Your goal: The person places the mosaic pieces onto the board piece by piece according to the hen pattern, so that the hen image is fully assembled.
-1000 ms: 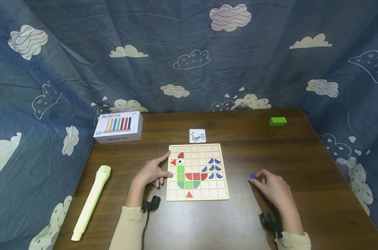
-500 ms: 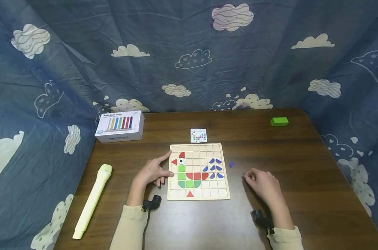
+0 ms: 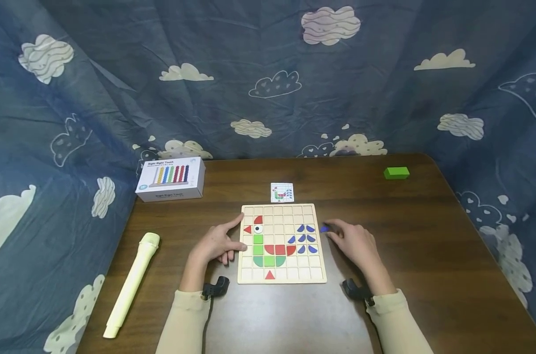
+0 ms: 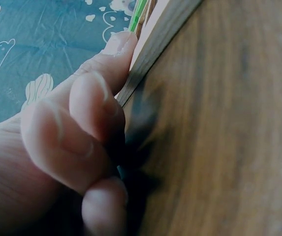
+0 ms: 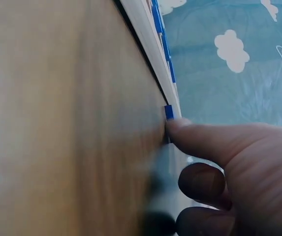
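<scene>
A light wooden grid board (image 3: 277, 279) lies on the table, bearing flat red, green and blue shapes and a round eye piece (image 3: 258, 228) arranged like a bird. My left hand (image 3: 214, 243) touches its left edge with extended thumb and index finger; the other fingers bend underneath. In the left wrist view those bent fingers hide part of the board's side (image 4: 155, 46). Just off the board's right edge, my right hand (image 3: 356, 243) pinches a small blue half-round piece (image 3: 324, 229) between thumb and index finger. One end of that blue piece (image 5: 169, 112) shows beyond the thumb.
Behind the board lies a small picture card (image 3: 282, 192) with a similar bird. A white box (image 3: 170, 180) stands at the back left, and a pale yellow tube (image 3: 132, 285) lies at the left. A green block (image 3: 396, 173) sits at the back right.
The blue piece left my right hand and slid left along the table towards the board. My right hand followed leftward and now pinches it again. My left hand stayed at the board.
</scene>
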Action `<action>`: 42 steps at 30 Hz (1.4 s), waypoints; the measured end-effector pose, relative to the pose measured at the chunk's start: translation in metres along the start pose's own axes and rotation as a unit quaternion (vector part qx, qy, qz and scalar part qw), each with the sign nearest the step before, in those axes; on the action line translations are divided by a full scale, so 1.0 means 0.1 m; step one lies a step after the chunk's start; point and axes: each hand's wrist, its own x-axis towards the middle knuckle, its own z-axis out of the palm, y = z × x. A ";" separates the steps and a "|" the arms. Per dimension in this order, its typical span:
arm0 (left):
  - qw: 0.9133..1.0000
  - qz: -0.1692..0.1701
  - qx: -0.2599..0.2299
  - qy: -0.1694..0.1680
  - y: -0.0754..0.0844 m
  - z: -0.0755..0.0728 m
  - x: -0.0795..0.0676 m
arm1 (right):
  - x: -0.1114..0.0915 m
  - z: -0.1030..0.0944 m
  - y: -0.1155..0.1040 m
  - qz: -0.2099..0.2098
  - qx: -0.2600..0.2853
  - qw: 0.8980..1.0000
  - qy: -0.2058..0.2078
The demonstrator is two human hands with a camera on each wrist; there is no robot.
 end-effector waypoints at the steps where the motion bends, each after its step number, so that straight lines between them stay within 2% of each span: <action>1: 1.000 -0.001 -0.002 -0.001 0.00 0.01 0.00 | 0.02 0.01 0.00 -0.002 -0.001 1.000 -0.004; 6: 1.000 -0.003 0.003 0.007 0.00 0.03 0.00 | 0.05 0.03 -0.02 -0.002 0.000 1.000 -0.006; 13: 1.000 -0.002 0.015 0.012 0.00 0.03 -0.02 | 0.05 0.01 -0.02 0.042 -0.032 0.999 0.002; 17: 1.000 -0.002 0.010 0.013 0.00 0.02 -0.02 | 0.02 -0.04 0.02 0.047 -0.038 0.998 0.001; 20: 1.000 -0.002 0.010 0.013 -0.01 0.02 -0.02 | -0.02 -0.08 0.11 0.053 -0.002 0.999 -0.002; 23: 1.000 -0.003 0.012 0.012 -0.02 0.02 -0.02 | -0.05 -0.12 0.19 0.052 0.046 0.997 -0.025; 27: 1.000 -0.006 0.010 0.011 -0.02 0.02 -0.01 | -0.07 -0.11 0.22 0.027 0.054 0.997 -0.051; 31: 1.000 -0.005 0.011 0.013 -0.01 0.02 -0.02 | -0.06 -0.06 0.16 0.005 0.034 0.999 -0.024; 34: 1.000 -0.004 0.015 0.015 0.01 0.02 -0.02 | -0.06 -0.05 0.12 0.005 0.038 0.999 -0.008; 38: 1.000 -0.005 0.009 0.011 0.01 0.01 -0.01 | -0.15 -0.04 0.02 0.015 0.083 0.996 -0.012; 42: 1.000 -0.005 -0.002 0.001 0.01 0.01 0.01 | -0.37 -0.01 -0.14 0.007 0.144 0.989 -0.036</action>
